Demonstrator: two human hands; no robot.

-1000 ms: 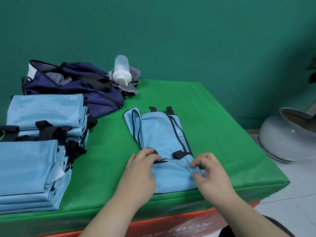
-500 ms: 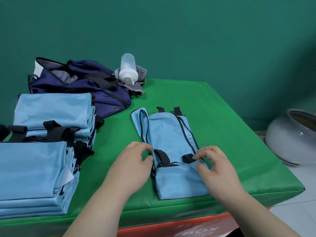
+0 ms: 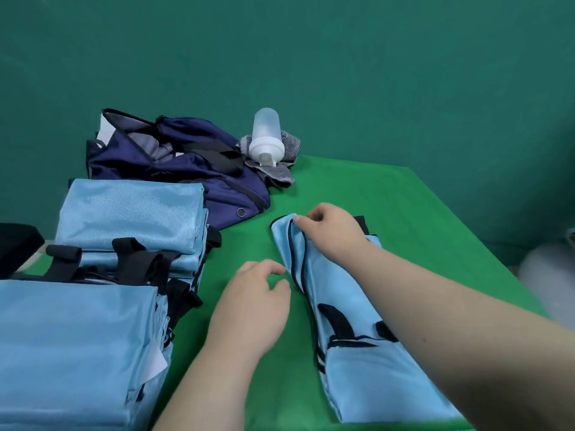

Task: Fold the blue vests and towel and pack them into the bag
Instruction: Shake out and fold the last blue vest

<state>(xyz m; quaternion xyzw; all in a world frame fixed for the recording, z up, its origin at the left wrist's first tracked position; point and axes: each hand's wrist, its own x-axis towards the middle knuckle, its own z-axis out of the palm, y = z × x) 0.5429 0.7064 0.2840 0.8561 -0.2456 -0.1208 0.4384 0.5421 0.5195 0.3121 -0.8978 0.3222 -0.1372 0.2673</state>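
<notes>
Pale blue, the half-folded vest lies lengthwise on the green table, partly hidden under the right forearm. The right hand pinches its far corner, and the left hand hovers loosely curled and empty beside its left edge. Stacks of folded vests crowd the left, and behind them slumps the navy bag, a white bottle on grey cloth beside it.

Bare green table lies open right of the bag; vest stacks block the left side.
</notes>
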